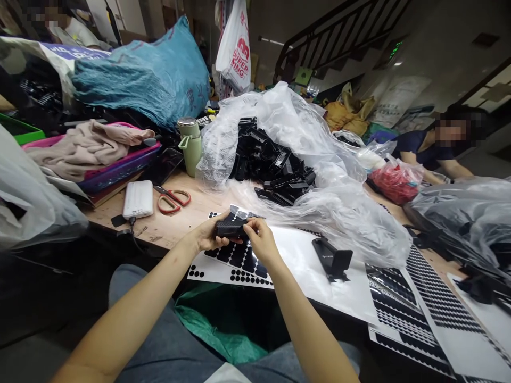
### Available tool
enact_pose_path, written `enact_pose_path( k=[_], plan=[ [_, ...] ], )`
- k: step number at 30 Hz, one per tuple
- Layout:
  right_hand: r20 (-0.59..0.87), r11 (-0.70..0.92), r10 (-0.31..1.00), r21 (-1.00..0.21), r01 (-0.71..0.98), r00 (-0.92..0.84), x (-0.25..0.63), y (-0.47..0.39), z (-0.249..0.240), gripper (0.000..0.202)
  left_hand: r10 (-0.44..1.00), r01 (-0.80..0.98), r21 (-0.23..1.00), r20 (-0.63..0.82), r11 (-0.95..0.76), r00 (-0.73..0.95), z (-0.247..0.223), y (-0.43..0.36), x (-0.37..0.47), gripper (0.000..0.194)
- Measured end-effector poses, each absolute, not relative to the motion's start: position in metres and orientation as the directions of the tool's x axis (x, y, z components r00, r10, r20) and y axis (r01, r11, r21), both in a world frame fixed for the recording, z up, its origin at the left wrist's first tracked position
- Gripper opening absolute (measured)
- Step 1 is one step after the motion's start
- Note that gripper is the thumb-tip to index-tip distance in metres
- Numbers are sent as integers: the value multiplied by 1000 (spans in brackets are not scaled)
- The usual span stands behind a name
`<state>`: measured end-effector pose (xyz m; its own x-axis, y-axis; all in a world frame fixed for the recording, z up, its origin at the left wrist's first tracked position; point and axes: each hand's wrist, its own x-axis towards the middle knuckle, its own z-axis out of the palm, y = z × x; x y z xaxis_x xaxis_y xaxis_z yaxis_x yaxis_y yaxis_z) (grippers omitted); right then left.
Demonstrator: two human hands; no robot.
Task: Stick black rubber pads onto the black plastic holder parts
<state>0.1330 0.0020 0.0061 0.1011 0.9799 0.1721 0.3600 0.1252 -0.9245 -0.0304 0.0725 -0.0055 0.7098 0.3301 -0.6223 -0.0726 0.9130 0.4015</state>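
My left hand [208, 232] is wrapped round a black plastic part [230, 225] with a patterned surface, held just above the table's front edge. At the part's right side, my right hand [259, 238] pinches with thumb and forefinger; whether a small piece sits between those fingers is too small to tell. Beneath both hands lies a white sheet of black stickers [251, 275], some round and some larger. Another black plastic part [332, 257] stands on the white sheet to the right. Beyond my hands, a clear plastic bag [339, 213] lies open around a heap of black parts [275, 162].
Red-handled scissors [172, 201], a white power bank [138, 199] with a cable and a green flask [190, 146] stand left. A basket with cloth [90, 146] is farther left. More sticker sheets [407, 319] lie right. A person [431, 141] sits across at the right.
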Motion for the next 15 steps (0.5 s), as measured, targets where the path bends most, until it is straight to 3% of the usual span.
enact_pose_path(
  k=[5,15],
  plan=[
    [108,70,990,-934,350,90,137,7,-8,15,311,-58,385,-638,921,704,-15,75,-31,27],
    [39,-15,993,-897,441,112,129,11,0,12,300,-63,395,-574,917,762,-23,79,-29,25]
  ],
)
